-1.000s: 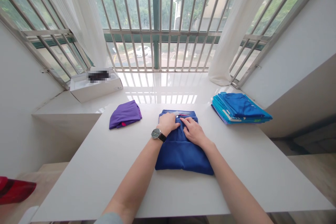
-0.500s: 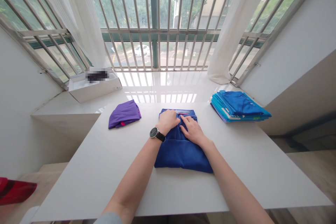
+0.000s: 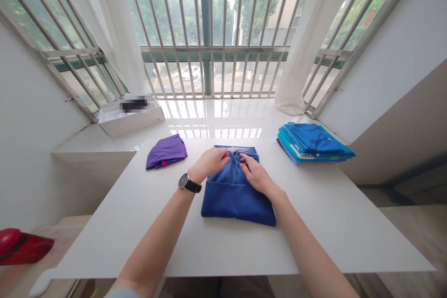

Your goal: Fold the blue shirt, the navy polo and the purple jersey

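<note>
A folded dark blue garment (image 3: 237, 195) lies in the middle of the white table (image 3: 139, 223). My left hand (image 3: 209, 164), with a black watch on its wrist, rests on the garment's upper left part, fingers curled and pinching the fabric. My right hand (image 3: 256, 176) lies on the garment's upper right part, fingers stretched out and pressing down. The two hands nearly meet at the garment's centre line.
A folded purple garment (image 3: 166, 151) lies to the left. A stack of folded blue and teal clothes (image 3: 312, 142) sits at the table's far right corner. A white box (image 3: 131, 116) rests on the window ledge. A red object (image 3: 19, 246) is at the lower left.
My left hand has slid a little to the left on the blue garment, and its arm now comes in from further left. The right hand has stayed in place.
</note>
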{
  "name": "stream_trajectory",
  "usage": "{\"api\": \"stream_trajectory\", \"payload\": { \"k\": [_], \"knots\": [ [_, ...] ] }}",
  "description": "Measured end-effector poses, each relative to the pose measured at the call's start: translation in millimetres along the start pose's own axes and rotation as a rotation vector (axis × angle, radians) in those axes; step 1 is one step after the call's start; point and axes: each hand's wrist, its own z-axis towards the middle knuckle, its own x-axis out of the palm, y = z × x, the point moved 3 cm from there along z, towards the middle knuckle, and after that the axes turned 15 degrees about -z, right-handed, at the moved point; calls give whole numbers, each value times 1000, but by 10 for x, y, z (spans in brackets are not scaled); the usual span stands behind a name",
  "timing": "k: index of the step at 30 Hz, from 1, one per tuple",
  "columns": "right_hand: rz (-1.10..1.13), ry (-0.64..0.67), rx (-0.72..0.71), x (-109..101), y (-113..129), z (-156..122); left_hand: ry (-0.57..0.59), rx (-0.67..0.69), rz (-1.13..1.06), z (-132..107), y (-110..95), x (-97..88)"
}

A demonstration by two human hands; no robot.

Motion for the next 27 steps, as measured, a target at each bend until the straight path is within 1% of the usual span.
{"api": "stream_trajectory", "payload": {
  "k": [2,4,7,9,11,13,17,21,24,27],
  "knots": [
    [0,-52,-57,-135,82,-176,8,82,-26,-285,-97,-36],
    [-35,-64,-138,-240,158,-426,50,146,-43,-621,-128,8],
    [-116,77,-285,-259,206,-811,170,228,-17,-1072,-39,176],
    [-161,175,-344,-227,200,-986,225,246,-4,-1261,60,282],
    [-189,237,-371,-212,197,-1082,252,241,-3,-1362,116,351],
    [-199,265,-381,-234,218,-1143,258,224,7,-1425,92,387],
    [-173,293,-373,-338,320,-1341,256,209,77,-1629,-121,438],
    [-127,362,-346,-422,410,-1603,257,287,114,-1909,-325,477],
    [-108,404,-304,-474,443,-1683,239,310,76,-2028,-387,468],
    [-103,422,-280,-516,465,-1670,230,305,46,-2065,-409,462]
  ]
}}
